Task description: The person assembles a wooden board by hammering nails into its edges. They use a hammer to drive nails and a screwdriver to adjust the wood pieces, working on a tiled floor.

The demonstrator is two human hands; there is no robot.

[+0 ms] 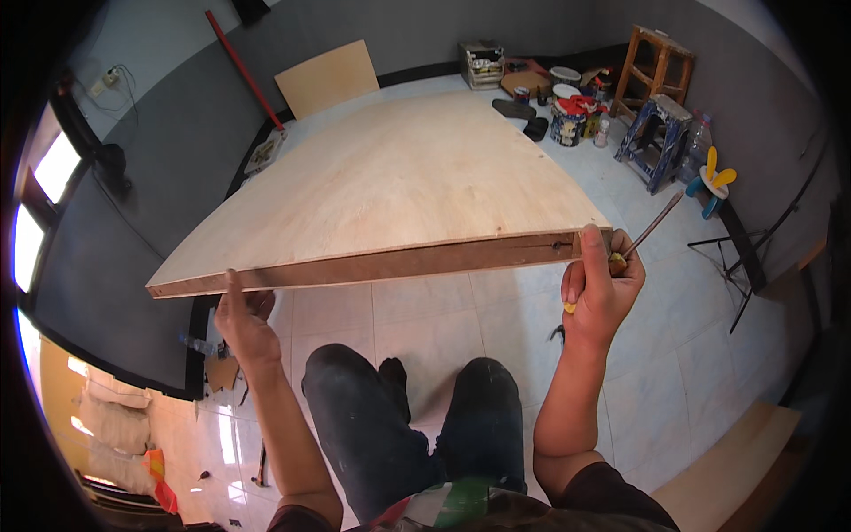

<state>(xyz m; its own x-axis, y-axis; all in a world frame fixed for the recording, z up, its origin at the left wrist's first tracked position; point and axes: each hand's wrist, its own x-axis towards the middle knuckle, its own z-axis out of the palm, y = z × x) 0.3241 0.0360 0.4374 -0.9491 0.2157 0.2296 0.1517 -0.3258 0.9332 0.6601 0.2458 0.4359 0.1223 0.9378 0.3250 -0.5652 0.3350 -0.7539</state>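
A large pale plywood panel (381,186) stretches away from me, its near edge raised in front of my knees. Along that edge a brown wooden frame strip (417,260) sits under the top sheet, with a dark narrow gap towards the right. My left hand (246,324) is closed on the near edge close to the left corner, fingers underneath. At the right corner my right hand (603,284) grips the edge, thumb against its face. That same hand also holds a screwdriver (654,226), its shaft angled up to the right and its yellowish handle partly hidden by the palm.
Paint buckets (567,121), a wooden stool (654,71) and a paint-stained stool (654,137) stand at the back right. A smaller board (328,78) leans on the far wall beside a red pole (241,66). A hammer (260,464) lies on the floor at lower left.
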